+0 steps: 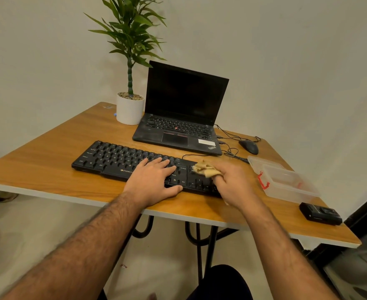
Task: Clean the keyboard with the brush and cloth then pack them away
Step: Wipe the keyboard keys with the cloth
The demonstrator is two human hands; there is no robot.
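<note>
The right hand held the crumpled tan cloth in a closed grip, pressing it on the right part of the black keyboard. The left hand lay flat, fingers straight, on the keyboard's middle. This looked like the wiping step; next the cloth probably needs to go into the clear box right of the keyboard. No brush was visible. The wooden bench stood against a pale wall.

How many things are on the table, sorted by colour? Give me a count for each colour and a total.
Black: 4, the keyboard, laptop, mouse and small black device
White: 1, the plant pot
Tan: 1, the cloth held in the right hand
Clear: 1, the plastic box with a red clip
Total: 7
</note>
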